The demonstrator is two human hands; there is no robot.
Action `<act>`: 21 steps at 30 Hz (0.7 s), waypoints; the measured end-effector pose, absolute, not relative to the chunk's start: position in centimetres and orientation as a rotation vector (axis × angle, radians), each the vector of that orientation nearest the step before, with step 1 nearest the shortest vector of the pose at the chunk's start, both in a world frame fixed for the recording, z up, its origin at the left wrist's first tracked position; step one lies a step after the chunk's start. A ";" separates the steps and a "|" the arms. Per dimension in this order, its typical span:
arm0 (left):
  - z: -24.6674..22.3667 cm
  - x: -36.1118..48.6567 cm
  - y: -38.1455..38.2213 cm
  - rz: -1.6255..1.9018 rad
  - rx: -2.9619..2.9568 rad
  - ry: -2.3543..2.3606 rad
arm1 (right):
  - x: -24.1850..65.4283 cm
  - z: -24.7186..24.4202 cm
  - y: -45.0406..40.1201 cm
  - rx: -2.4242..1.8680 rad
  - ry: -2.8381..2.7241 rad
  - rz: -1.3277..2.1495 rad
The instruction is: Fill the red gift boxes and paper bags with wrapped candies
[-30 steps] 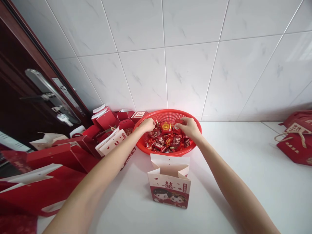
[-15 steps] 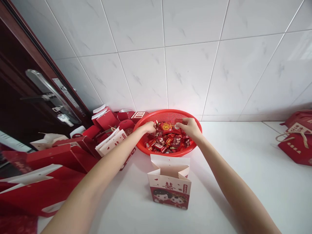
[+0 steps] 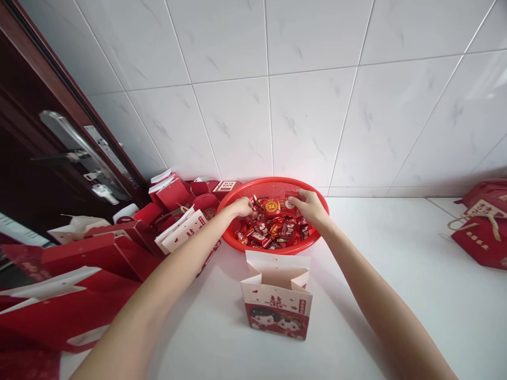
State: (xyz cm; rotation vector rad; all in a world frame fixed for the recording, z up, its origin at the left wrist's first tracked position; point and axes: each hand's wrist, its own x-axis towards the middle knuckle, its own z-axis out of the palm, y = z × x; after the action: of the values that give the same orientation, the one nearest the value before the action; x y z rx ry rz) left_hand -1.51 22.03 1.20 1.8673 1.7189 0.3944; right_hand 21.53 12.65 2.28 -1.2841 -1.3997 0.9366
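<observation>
A red plastic basket full of wrapped candies stands against the tiled wall. My left hand reaches over its left side, fingers closed together among the candies; what they hold is too small to name. At the basket's right side my right hand has thumb and fingertips pinched on a red candy packet. An upright paper bag, its top open, stands in front of the basket; it is white above and red below, with two cartoon figures.
Many red and white paper bags crowd the left side beside a dark door with a metal handle. A red bag with a rope tie sits at the far right on the white table.
Both hands remain over the basket and have barely shifted. The view has moved very slightly.
</observation>
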 end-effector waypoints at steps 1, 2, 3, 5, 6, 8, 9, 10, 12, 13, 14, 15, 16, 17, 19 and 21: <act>1.2 -1.6 22.1 0.426 1.862 1.721 | 21.5 2.4 12.6 -1.283 -1.382 0.958; 1.1 -1.6 22.2 0.470 1.853 1.723 | 21.4 2.6 12.4 -1.281 -1.361 0.983; 1.2 -1.6 22.3 0.525 1.842 1.725 | 21.3 2.8 12.3 -1.275 -1.338 1.012; 1.3 -1.6 22.5 0.641 1.816 1.716 | 21.2 3.2 12.0 -1.248 -1.282 1.074; 1.5 -1.6 22.5 0.696 1.802 1.703 | 21.1 3.3 11.9 -1.231 -1.255 1.100; 1.7 -1.4 22.4 0.790 1.776 1.659 | 21.1 3.5 11.8 -1.210 -1.208 1.137; 1.9 -1.3 22.3 0.828 1.765 1.632 | 21.1 3.6 11.8 -1.207 -1.188 1.150; 2.0 -1.2 22.1 0.858 1.755 1.603 | 21.1 3.7 11.8 -1.205 -1.169 1.163; 2.3 -1.0 21.7 0.897 1.739 1.543 | 21.2 3.7 11.8 -1.199 -1.127 1.199; 2.4 -0.9 21.5 0.904 1.734 1.513 | 21.2 3.7 11.9 -1.194 -1.109 1.216; 2.5 -0.7 21.4 0.902 1.731 1.484 | 21.3 3.7 11.9 -1.192 -1.096 1.228; 2.6 -0.7 21.2 0.897 1.727 1.451 | 21.3 3.7 11.9 -1.191 -1.089 1.231; 2.7 -0.6 21.0 0.893 1.720 1.412 | 21.3 3.7 11.9 -1.189 -1.093 1.227; 2.8 -0.5 20.9 0.894 1.709 1.366 | 21.3 3.7 11.9 -1.182 -1.105 1.218; 3.0 -0.4 20.6 0.903 1.669 1.267 | 21.4 3.6 11.8 -1.162 -1.144 1.207; 3.2 -0.2 20.3 0.899 1.612 1.181 | 21.5 3.5 11.8 -1.148 -1.177 1.207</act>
State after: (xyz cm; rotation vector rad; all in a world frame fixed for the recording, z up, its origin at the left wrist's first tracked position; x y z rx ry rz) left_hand -0.21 20.27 3.17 1.6115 1.1815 0.8994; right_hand 21.47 11.80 3.53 -1.1476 -1.1772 1.2066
